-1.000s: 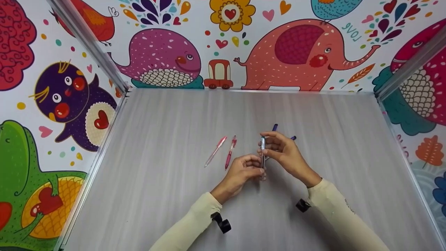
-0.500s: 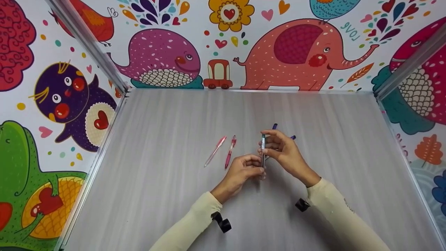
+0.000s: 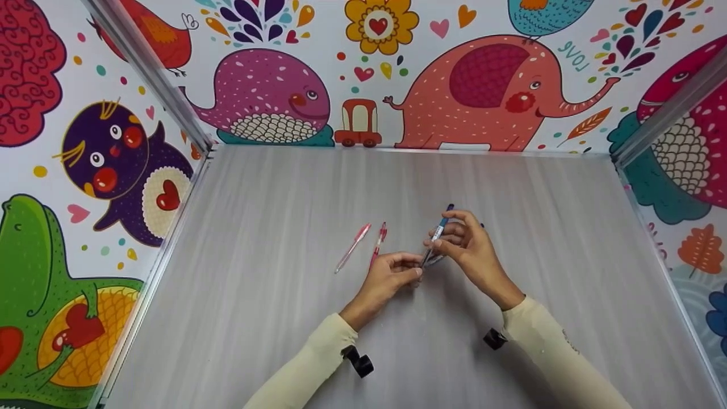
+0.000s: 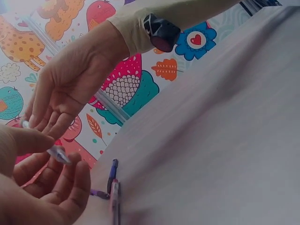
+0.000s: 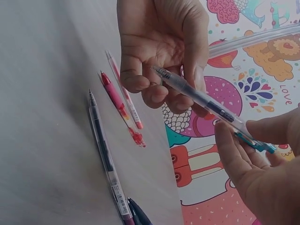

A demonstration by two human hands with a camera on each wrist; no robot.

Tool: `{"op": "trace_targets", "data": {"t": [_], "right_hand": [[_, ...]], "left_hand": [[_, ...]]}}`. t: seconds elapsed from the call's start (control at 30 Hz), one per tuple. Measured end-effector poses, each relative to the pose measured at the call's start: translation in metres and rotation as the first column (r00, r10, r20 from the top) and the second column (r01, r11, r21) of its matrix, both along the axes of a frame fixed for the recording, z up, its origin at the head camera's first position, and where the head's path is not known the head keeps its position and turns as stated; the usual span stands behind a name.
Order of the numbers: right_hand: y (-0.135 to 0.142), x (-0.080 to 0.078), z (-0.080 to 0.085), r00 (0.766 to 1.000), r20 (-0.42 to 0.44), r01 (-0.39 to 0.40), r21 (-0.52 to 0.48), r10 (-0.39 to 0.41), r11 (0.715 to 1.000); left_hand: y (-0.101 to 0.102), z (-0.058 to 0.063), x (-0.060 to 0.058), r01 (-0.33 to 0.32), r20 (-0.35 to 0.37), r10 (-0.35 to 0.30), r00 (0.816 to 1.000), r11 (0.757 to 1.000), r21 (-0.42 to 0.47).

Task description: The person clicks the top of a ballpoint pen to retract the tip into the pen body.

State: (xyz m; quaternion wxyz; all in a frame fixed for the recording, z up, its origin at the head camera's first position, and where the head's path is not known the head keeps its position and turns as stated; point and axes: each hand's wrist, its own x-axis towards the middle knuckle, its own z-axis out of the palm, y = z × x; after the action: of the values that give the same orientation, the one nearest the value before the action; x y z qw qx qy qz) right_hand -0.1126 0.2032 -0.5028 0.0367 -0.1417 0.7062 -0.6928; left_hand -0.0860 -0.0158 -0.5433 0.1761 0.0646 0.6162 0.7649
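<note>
A clear-barrelled pen with a teal clip [image 5: 206, 101] is held between both hands above the table, its metal tip pointing toward the left palm. My left hand [image 3: 389, 278] pinches the front part of the barrel between thumb and fingers. Nearer the clip end, my right hand [image 3: 474, 250] grips the same pen with thumb and forefinger. In the head view the pen leans, its upper end to the right. Beneath the right hand lie a clear pen with a dark refill [image 5: 104, 145] and a dark blue-ended pen [image 5: 138, 213], mostly hidden in the head view.
Left of the hands, a pale pink pen [image 3: 352, 248] and a red pen [image 3: 379, 241] lie on the grey table [image 3: 272, 216]; the left hand covers the red pen's lower end. Cartoon-printed walls [image 3: 363, 74] stand at the back and both sides.
The held pen has swung from upright to a tilt, its top going right and its lower end left. My left hand shifted slightly left and my right hand slightly right, both still holding it.
</note>
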Motion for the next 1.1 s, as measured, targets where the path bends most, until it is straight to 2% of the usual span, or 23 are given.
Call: {"op": "trace_targets", "data": {"t": [0.23, 0.43, 0.73, 0.97, 1.1], "right_hand": [[0.002, 0.002, -0.004, 1.000, 0.004, 0.023, 0.027, -0.024, 0.999], [0.004, 0.003, -0.006, 0.999, -0.009, 0.031, 0.059, -0.031, 0.998], [0.007, 0.005, -0.013, 1.000, -0.022, -0.010, 0.076, 0.012, 0.997], [0.006, 0.005, -0.018, 1.000, -0.005, -0.029, 0.105, 0.030, 0.994], [0.006, 0.005, -0.021, 0.999, -0.005, -0.033, 0.130, 0.033, 0.991]], "left_hand": [[-0.007, -0.005, -0.003, -0.053, -0.082, 0.046, 0.996, 0.994, -0.093], [-0.013, -0.007, -0.004, -0.119, -0.147, 0.096, 0.984, 0.980, -0.157], [-0.024, -0.006, -0.005, -0.177, -0.247, 0.127, 0.961, 0.966, -0.189], [-0.031, -0.005, -0.008, -0.190, -0.270, 0.134, 0.953, 0.963, -0.192], [-0.039, -0.007, -0.009, -0.224, -0.282, 0.157, 0.946, 0.948, -0.224]]}}
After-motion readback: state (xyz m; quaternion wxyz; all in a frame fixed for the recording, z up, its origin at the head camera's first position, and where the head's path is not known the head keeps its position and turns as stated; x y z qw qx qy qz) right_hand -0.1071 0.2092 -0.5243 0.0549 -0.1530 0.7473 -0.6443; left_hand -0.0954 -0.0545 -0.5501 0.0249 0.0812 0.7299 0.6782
